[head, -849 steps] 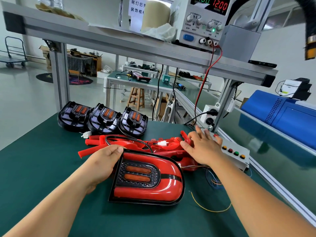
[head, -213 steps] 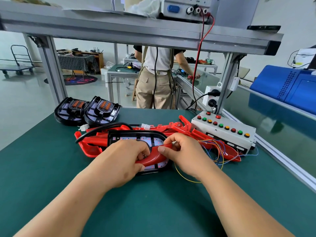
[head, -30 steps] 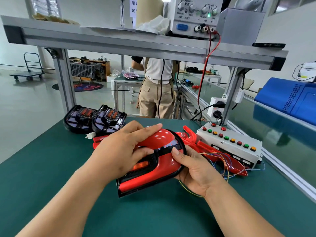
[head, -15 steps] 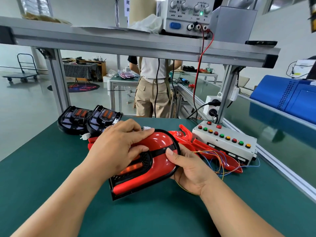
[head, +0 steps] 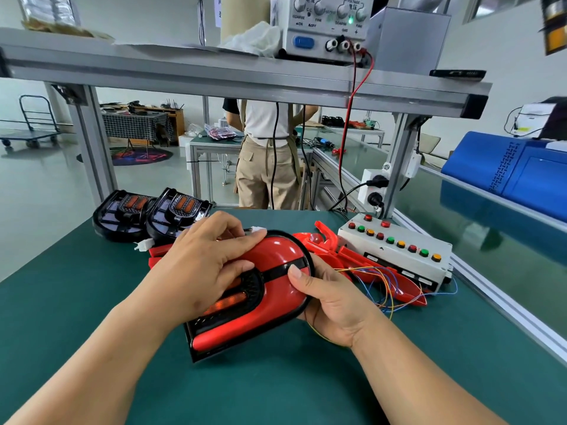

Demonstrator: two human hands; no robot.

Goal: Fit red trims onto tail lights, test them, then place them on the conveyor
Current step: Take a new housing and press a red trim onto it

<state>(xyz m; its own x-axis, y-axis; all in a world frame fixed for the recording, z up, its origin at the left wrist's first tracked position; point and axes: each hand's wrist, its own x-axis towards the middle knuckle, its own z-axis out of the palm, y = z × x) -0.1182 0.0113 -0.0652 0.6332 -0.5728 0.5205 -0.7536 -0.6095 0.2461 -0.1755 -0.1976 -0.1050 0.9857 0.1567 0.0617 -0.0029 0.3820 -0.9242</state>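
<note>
**Trimmed tail light in both hands: slip and snag risks**

Held tilted over the green tabletop, rounded end raised, square corner low. Gripped from above by the left hand, fingers curled over the glossy red trim, thumb on the black centre grille. Cupped from beneath at the rounded end by the right hand, thumb pressed onto the trim. Thin coloured wires trailing past the right wrist towards the white button box. Likely hazards: trim not fully seated and popping loose under uneven pressure; slick shell sliding out of the grip; wires tugged or snagged on the loose red trims lying just behind. Two bare tail lights at far left; conveyor along the right.
</note>
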